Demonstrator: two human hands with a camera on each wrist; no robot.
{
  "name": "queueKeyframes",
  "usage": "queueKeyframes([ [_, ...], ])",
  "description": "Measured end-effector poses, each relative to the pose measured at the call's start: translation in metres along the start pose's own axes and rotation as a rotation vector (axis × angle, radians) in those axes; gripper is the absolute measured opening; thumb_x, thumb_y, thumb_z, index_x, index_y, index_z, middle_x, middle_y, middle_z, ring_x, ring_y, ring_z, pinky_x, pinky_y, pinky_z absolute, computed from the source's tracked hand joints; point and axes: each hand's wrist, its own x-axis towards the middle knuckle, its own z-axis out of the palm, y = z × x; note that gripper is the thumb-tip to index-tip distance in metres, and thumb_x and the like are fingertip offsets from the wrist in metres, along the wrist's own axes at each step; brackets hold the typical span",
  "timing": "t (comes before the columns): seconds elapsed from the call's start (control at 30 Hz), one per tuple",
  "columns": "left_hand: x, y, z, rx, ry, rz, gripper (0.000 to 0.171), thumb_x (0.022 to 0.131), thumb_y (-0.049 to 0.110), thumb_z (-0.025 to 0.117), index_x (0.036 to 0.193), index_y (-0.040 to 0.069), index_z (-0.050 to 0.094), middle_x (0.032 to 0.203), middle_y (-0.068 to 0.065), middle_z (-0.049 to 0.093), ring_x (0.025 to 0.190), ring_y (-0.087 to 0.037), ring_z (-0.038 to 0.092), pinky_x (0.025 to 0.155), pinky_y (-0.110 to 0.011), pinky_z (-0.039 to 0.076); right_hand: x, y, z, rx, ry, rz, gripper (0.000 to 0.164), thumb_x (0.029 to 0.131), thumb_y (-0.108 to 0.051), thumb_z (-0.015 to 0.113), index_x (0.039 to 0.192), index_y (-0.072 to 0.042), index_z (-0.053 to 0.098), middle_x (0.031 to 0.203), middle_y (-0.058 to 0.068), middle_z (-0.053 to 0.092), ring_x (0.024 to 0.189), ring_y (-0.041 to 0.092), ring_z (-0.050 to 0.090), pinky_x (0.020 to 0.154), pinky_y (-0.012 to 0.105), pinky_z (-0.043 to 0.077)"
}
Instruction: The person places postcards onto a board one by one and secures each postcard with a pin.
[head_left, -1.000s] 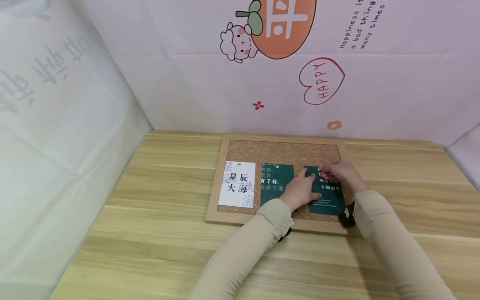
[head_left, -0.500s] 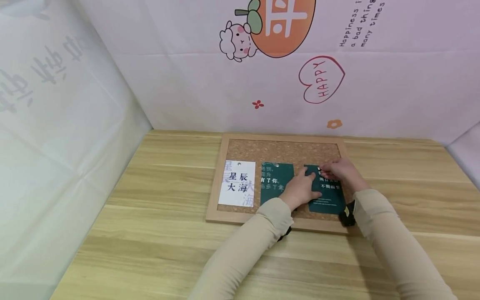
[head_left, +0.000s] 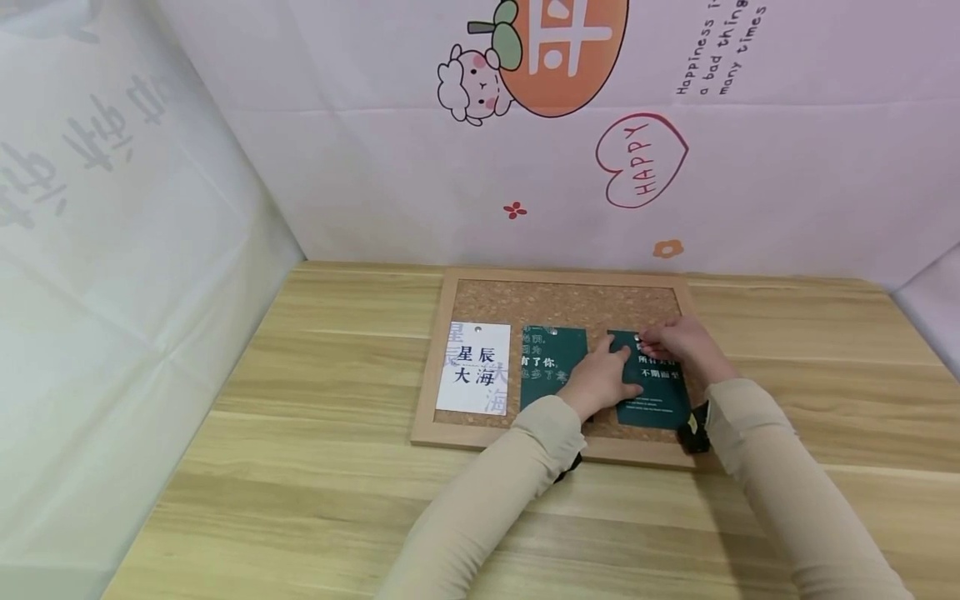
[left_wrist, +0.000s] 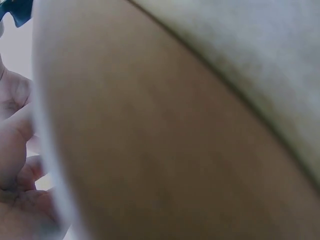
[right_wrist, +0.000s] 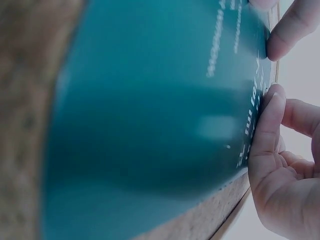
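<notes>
On a wood-framed corkboard, a dark green card with white characters lies at the right. My left hand presses it down with spread fingers, thumb on its face and fingertips near its top left. At its top edge my right hand pinches a small silvery thumbtack between thumb and forefinger. In the right wrist view the fingertips mostly cover the tack, right against the card. The left wrist view shows mainly blurred skin and sleeve.
Left of the hands, a second green card and a white card are tacked to the cork at their top edges. The board lies on a wooden table near a printed white backdrop; another white sheet hangs at left.
</notes>
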Motion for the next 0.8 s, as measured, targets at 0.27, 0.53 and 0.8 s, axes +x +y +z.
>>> queueKeyframes([
  [0.27, 0.0010, -0.0021, -0.0026, -0.029, -0.033, 0.020, 0.064, 0.092, 0.040, 0.060, 0.149, 0.023, 0.035, 0.160, 0.000, 0.019, 0.138, -0.019, 0.042, 0.104, -0.028, 0.046, 0.0001, 0.0007, 0.0000, -0.021, 0.007, -0.006, 0.031, 0.098, -0.014, 0.048, 0.115, 0.011, 0.054, 0.063, -0.012, 0.061, 0.059, -0.005, 0.061, 0.063, 0.013, 0.055],
  [0.53, 0.0025, -0.0030, -0.0042, -0.036, -0.053, 0.028, 0.064, 0.093, 0.039, 0.060, 0.149, 0.022, 0.034, 0.160, 0.000, 0.018, 0.137, -0.019, 0.043, 0.105, -0.026, 0.044, 0.0004, 0.0005, -0.0001, -0.043, 0.003, -0.017, 0.033, 0.098, -0.015, 0.048, 0.116, 0.013, 0.054, 0.063, -0.012, 0.061, 0.059, -0.005, 0.061, 0.063, 0.013, 0.055],
  [0.8, 0.0021, -0.0025, -0.0055, -0.046, -0.066, 0.028, 0.064, 0.093, 0.038, 0.060, 0.149, 0.022, 0.034, 0.161, 0.000, 0.017, 0.140, -0.019, 0.039, 0.107, -0.027, 0.043, 0.0000, 0.0000, -0.0002, -0.058, -0.003, -0.024, 0.033, 0.098, -0.014, 0.048, 0.115, 0.013, 0.056, 0.065, -0.012, 0.061, 0.060, -0.004, 0.061, 0.063, 0.014, 0.055],
])
